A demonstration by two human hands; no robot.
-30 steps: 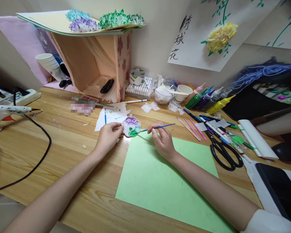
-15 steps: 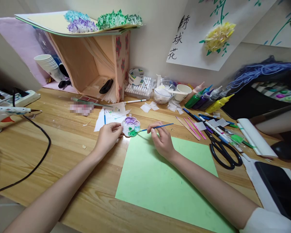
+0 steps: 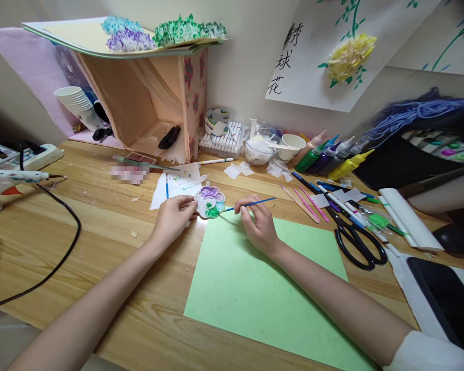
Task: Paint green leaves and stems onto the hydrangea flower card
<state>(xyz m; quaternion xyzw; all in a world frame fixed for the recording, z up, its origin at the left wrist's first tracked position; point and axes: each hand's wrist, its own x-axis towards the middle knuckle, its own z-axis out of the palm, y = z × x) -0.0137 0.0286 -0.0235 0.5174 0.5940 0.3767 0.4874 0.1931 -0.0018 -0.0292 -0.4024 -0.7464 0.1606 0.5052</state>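
Note:
Between the thumb and fingers of my left hand (image 3: pixel 175 217) is the edge of a small flower-shaped paint palette (image 3: pixel 205 201). Its wells hold purple and green paint. My right hand (image 3: pixel 258 222) pinches a thin blue paintbrush (image 3: pixel 263 200), its tip at the green paint on the palette's right side. A sheet of light green paper (image 3: pixel 266 299) lies flat under my right hand and forearm, with its top left corner close to the palette. Behind my left hand, a second blue brush (image 3: pixel 167 186) rests on a paint-marked white paper (image 3: pixel 159 195).
Black-handled scissors (image 3: pixel 360 247), several pens and a phone (image 3: pixel 443 293) lie on the right. Paint bottles (image 3: pixel 350 165), a paper cup (image 3: pixel 293 146) and a bowl (image 3: pixel 258 151) stand along the wall. A hot glue gun (image 3: pixel 7 183) with a black cable (image 3: pixel 77 237) is at the left.
My right hand and the brush shift very slightly at the palette, the tip staying by the green paint. The palette moves barely at all in my left hand.

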